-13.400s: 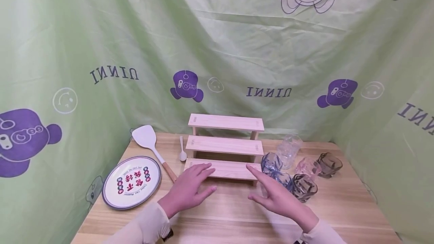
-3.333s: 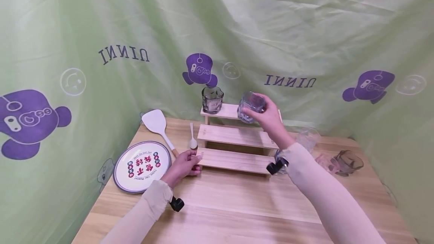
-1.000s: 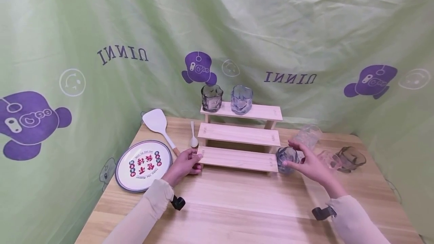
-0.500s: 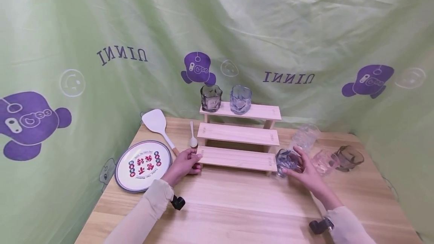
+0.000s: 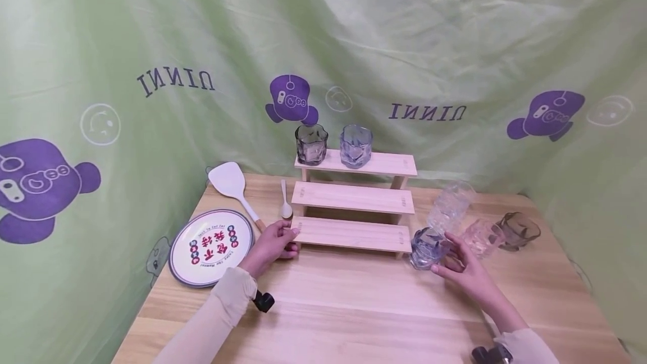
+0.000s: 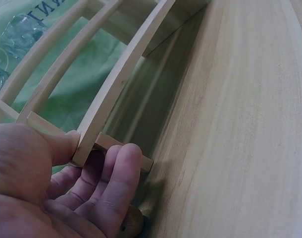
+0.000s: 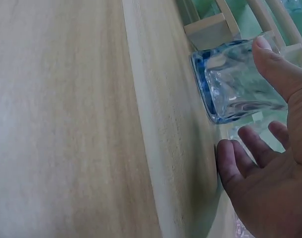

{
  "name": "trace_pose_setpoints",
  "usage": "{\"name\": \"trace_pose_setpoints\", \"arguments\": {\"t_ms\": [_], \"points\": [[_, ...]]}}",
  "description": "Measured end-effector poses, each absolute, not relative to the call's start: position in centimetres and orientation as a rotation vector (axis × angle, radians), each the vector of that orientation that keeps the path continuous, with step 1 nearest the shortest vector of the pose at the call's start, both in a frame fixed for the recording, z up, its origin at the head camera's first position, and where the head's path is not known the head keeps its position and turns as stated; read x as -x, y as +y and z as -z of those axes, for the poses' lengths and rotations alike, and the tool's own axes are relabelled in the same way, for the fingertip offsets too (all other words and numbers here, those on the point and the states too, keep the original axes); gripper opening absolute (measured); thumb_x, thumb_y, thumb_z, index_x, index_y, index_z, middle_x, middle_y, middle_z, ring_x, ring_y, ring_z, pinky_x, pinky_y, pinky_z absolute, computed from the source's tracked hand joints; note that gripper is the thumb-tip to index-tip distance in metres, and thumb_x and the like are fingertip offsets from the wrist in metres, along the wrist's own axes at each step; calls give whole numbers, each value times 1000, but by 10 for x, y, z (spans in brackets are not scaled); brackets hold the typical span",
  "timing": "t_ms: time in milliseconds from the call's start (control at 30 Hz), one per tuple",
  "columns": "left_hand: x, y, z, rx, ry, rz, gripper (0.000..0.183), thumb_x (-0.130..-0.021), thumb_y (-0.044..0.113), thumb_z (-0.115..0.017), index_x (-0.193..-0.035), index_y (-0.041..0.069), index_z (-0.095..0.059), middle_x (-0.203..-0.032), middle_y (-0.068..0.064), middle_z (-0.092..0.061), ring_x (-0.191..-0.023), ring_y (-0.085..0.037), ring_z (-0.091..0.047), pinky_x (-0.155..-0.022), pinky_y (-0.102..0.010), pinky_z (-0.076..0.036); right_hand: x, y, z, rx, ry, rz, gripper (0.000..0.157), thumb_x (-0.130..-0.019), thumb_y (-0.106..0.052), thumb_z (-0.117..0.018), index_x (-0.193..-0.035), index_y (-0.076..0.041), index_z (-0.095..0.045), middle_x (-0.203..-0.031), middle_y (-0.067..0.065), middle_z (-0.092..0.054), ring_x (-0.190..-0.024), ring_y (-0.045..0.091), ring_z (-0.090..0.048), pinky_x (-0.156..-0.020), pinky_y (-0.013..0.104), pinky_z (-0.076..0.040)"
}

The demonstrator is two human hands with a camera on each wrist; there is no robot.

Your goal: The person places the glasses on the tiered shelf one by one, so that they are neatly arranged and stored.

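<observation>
A three-step wooden display rack (image 5: pixel 352 198) stands at the middle of the table. My left hand (image 5: pixel 270 246) pinches the left end of its lowest step; the left wrist view shows the thumb over the board (image 6: pixel 122 82) and fingers beneath. My right hand (image 5: pixel 467 274) is beside a blue glass (image 5: pixel 427 247) at the rack's right end. In the right wrist view the thumb lies against the blue glass (image 7: pixel 235 82), while the other fingers are spread apart from it. On the top step stand a grey glass (image 5: pixel 311 145) and a pale blue glass (image 5: pixel 356 146).
Right of the hand are clear glasses (image 5: pixel 451 206), a pink glass (image 5: pixel 482 237) and a brown glass (image 5: pixel 518 231). At left lie a plate (image 5: pixel 212 247), a white spatula (image 5: pixel 228 180) and a small spoon (image 5: pixel 286 206). Green cloth (image 5: pixel 354 44) hangs behind.
The grey and pale blue glasses have gone from table to top step. My right hand has come down to the remaining blue glass and slid slightly toward me. My left hand keeps its hold.
</observation>
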State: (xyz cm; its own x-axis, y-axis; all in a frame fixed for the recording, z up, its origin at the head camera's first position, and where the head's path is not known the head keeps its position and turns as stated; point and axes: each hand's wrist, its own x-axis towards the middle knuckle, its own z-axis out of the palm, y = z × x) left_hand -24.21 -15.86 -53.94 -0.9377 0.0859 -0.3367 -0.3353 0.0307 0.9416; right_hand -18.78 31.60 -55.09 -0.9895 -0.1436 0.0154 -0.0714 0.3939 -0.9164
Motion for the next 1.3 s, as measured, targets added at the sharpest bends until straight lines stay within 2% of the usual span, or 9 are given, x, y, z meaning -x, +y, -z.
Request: {"name": "trace_pose_setpoints", "arguments": {"t_ms": [67,167,300,400,533,767,1000,1100,1300], "points": [[242,-160,538,254,2015,-1988,43,-102,13,-62,-139,-4,-47,-107,-17,-59,-81,-25,-66,-74,-37,-65,192,314,550,214,2541,1703,100,-86,-11,-83,-160,-2,-16,-153,37,-27,-134,57,-36,-105,38,-44],[241,-160,537,248,2016,-1991,45,-103,13,-62,-141,-4,-45,-108,-17,-59,-81,-24,-66,-74,-37,-65,197,307,550,225,2573,1652,103,-84,-15,-85,-161,-7,-18,-154,33,-31,-135,52,-38,-111,38,-39],[240,-160,538,235,2020,-1991,46,-103,13,-62,-141,-5,-45,-107,-18,-58,-80,-23,-66,-73,-37,-65,202,299,551,194,2630,1590,105,-81,-19,-88,-162,-13,-21,-148,30,-40,-134,47,-42,-117,55,-30],[240,-159,540,219,2026,-1984,46,-103,12,-62,-141,-6,-44,-105,-17,-58,-79,-22,-65,-72,-37,-65,201,296,553,143,2630,1609,105,-81,-18,-88,-161,-13,-21,-147,32,-39,-133,50,-40,-115,69,-24],[240,-159,539,216,2029,-1982,47,-103,13,-62,-141,-6,-44,-105,-16,-58,-79,-22,-65,-72,-38,-65,197,298,554,119,2656,1611,106,-80,-17,-88,-162,-13,-20,-148,34,-36,-133,53,-37,-111,77,-21],[241,-160,539,227,2021,-1978,47,-103,14,-62,-142,-5,-44,-108,-17,-58,-81,-24,-66,-75,-39,-65,196,305,559,165,2686,1561,111,-79,-16,-89,-162,-13,-17,-148,35,-33,-135,56,-32,-112,76,-20],[240,-160,537,237,2024,-1979,45,-103,12,-62,-141,-5,-45,-108,-18,-58,-80,-24,-66,-73,-38,-65,199,300,558,145,2720,1542,96,-79,-20,-90,-153,0,-32,-144,32,-43,-129,51,-43,-110,74,-26],[240,-160,536,241,2028,-1979,45,-103,12,-62,-141,-5,-45,-108,-18,-58,-79,-23,-65,-72,-37,-65,199,298,559,135,2744,1539,93,-78,-22,-90,-151,-1,-36,-142,31,-46,-127,49,-45,-109,74,-28],[239,-160,537,238,2028,-1978,46,-103,14,-61,-141,-5,-44,-109,-19,-57,-81,-24,-65,-73,-37,-65,193,296,557,65,2747,1537,94,-80,-26,-89,-153,-2,-35,-143,32,-45,-127,50,-44,-108,75,-29]]}}
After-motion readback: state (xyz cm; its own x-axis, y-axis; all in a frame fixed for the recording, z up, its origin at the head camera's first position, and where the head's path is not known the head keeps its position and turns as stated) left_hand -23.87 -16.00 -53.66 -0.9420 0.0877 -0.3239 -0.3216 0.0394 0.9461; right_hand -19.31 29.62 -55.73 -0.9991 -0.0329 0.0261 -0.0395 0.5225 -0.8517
